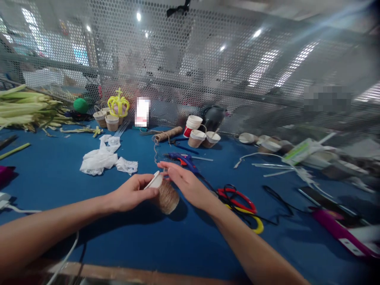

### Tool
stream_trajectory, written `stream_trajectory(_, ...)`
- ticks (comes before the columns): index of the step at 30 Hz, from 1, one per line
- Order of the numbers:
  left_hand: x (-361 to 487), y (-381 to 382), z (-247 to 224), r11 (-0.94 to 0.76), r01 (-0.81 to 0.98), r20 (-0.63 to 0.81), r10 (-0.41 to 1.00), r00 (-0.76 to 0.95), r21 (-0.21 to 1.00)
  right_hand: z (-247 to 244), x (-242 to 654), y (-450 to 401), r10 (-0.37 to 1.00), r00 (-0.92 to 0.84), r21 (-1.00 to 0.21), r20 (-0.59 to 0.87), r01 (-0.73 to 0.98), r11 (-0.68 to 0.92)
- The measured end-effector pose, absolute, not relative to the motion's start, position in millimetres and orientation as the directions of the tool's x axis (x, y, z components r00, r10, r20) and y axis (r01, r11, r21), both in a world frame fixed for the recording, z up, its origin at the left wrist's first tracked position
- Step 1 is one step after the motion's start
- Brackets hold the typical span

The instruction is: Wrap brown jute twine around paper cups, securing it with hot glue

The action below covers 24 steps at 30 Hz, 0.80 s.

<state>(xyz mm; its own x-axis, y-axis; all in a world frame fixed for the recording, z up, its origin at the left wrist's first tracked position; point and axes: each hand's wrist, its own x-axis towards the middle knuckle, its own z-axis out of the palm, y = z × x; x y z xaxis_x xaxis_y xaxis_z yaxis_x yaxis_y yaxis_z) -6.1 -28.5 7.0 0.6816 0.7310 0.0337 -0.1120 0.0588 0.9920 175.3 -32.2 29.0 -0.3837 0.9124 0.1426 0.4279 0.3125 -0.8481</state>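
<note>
The left hand (132, 192) grips a tilted, twine-wrapped cup (168, 198), white mouth up-left; the right hand (187, 183), loosely open, touches twine.

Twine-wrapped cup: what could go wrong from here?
The glue gun lies just beyond the right hand; its nozzle, if hot, might burn the fingers.

The loose strand from the twine roll passes close to that nozzle and could snag.

The cup is tilted, with the left hand gripping it at the rim, so it might twist under a pull.
</note>
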Motion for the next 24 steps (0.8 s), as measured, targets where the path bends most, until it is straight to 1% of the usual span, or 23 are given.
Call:
stream_trajectory(2,-7,-28,7,0.081,-0.136,0.036,0.722,0.691,0.987,31,174,-24,0.932,-0.360,-0.908,0.048,0.373,0.191)
stream_trajectory(4,-7,-27,6,0.094,-0.149,0.038,0.711,0.702,0.984,35,170,-16,0.942,-0.333,-0.942,-0.041,0.327,0.074)
stream_trajectory(6,-7,-27,5,0.098,-0.153,0.043,0.694,0.718,0.983,41,165,-10,0.949,-0.306,-0.958,-0.073,0.285,0.018)
stream_trajectory(9,-7,-28,4,0.106,-0.143,0.038,0.660,0.750,0.984,50,151,-2,0.941,-0.335,-0.969,-0.049,0.245,0.036)
stream_trajectory(12,-8,-30,3,0.095,-0.120,0.033,0.632,0.775,0.988,57,133,11,0.899,-0.437,-0.965,0.014,0.230,0.127)
stream_trajectory(14,-9,-32,4,0.076,-0.107,0.040,0.601,0.798,0.991,58,121,23,0.866,-0.499,-0.946,0.033,0.263,0.188)
stream_trajectory(15,-10,-34,4,0.066,-0.099,0.043,0.580,0.814,0.993,57,116,29,0.850,-0.527,-0.937,0.012,0.291,0.194)
stream_trajectory(19,-12,-38,8,0.022,-0.058,0.038,0.512,0.858,0.998,40,104,49,0.801,-0.580,-0.896,-0.148,0.422,0.140)
stream_trajectory(22,-12,-37,9,0.050,-0.076,0.040,0.506,0.861,0.996,22,105,56,0.803,-0.544,-0.818,-0.244,0.560,0.131)
stream_trajectory(24,-12,-36,9,0.086,-0.106,0.047,0.517,0.855,0.991,18,111,57,0.847,-0.476,-0.759,-0.238,0.635,0.143)
